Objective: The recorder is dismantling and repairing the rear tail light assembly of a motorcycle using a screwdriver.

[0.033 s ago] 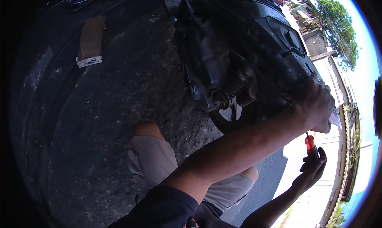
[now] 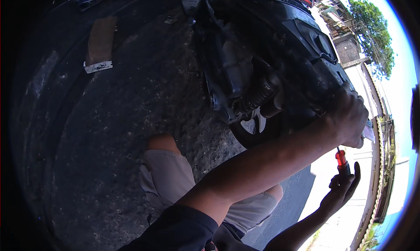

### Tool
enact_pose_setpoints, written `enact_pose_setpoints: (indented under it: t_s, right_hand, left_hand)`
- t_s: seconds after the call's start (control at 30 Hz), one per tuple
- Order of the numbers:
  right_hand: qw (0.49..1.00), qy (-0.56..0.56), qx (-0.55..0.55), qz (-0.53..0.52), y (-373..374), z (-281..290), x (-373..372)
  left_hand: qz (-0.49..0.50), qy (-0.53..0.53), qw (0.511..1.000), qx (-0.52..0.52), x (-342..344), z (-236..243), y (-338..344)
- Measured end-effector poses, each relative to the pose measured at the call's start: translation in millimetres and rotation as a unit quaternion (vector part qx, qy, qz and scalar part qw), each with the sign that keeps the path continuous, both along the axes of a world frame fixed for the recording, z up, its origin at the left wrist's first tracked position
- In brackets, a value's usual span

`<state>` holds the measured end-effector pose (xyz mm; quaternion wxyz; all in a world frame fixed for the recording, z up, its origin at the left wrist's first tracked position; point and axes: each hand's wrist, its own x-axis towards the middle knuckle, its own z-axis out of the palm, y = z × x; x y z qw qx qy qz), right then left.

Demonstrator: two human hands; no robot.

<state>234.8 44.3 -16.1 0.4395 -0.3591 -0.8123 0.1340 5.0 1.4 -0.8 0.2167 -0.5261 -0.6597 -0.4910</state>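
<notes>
A dark motor scooter [image 2: 302, 45] stands before me, its spring and part of a wheel with a pale spoke showing low down. My left arm reaches across to the right. My left hand [image 2: 348, 115] is closed at the rear edge of the body, and what lies inside its fingers is hidden. Just below it is a screwdriver [image 2: 341, 158] with a red and black handle, its thin shaft pointing up toward the left fist. My right hand [image 2: 343, 185] pinches the lower end of that handle, with one finger stretched upward. The screwdriver's tip is out of sight.
A brown board [image 2: 100, 38] with a white end lies on the dark, rough ground [image 2: 109, 133] to the left. My bent knees [image 2: 168, 168] in grey shorts are below the scooter. A sunlit wall [image 2: 367, 80] and a tree [image 2: 369, 32] are at the right.
One finger of my right hand has straightened a little, and its grip at the handle end has shifted slightly. My left hand stays at the scooter's edge.
</notes>
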Motion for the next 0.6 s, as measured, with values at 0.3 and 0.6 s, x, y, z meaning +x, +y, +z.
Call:
enact_pose_setpoints:
  t_s: [0.3,0.6]
  right_hand:
    - [0.996,-0.042,-0.059,-0.049,9,5,2]
    - [0.967,-0.113,0.202,0.104,37,9,22]
  left_hand:
    - [0.016,-0.003,1.000,-0.012,2,0,-1]
    - [-0.001,0.001,1.000,-0.010,0,1,-6]
